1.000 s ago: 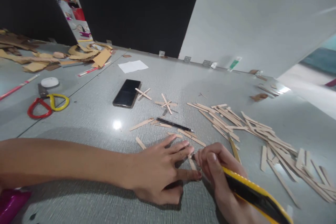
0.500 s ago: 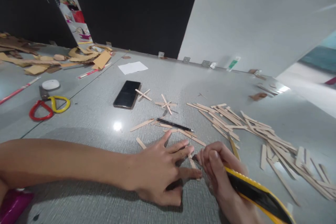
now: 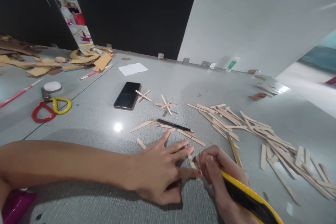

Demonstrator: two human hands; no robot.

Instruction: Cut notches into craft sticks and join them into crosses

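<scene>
With fingers spread, my left hand [image 3: 162,171] presses down on a wooden craft stick [image 3: 191,161] on the grey table. Part of that stick is hidden beneath the fingers. My right hand [image 3: 217,171] is closed around a yellow and black utility knife [image 3: 246,196], its tip end beside the stick. Just beyond my left hand lie a black pen [image 3: 174,125] and several loose or cut sticks [image 3: 191,137]. Farther off, small sticks lie crossed in a star shape [image 3: 166,104].
A large pile of craft sticks [image 3: 262,133] and a pencil [image 3: 234,149] lie to the right. A phone [image 3: 127,95], white paper [image 3: 132,69], and red-and-yellow scissors [image 3: 49,106] are on the left side. Cardboard scraps [image 3: 39,64] lie at the far left, near a black panel [image 3: 131,10].
My right hand and the utility knife have shifted slightly left along the stick. The left hand stays in nearly the same place.
</scene>
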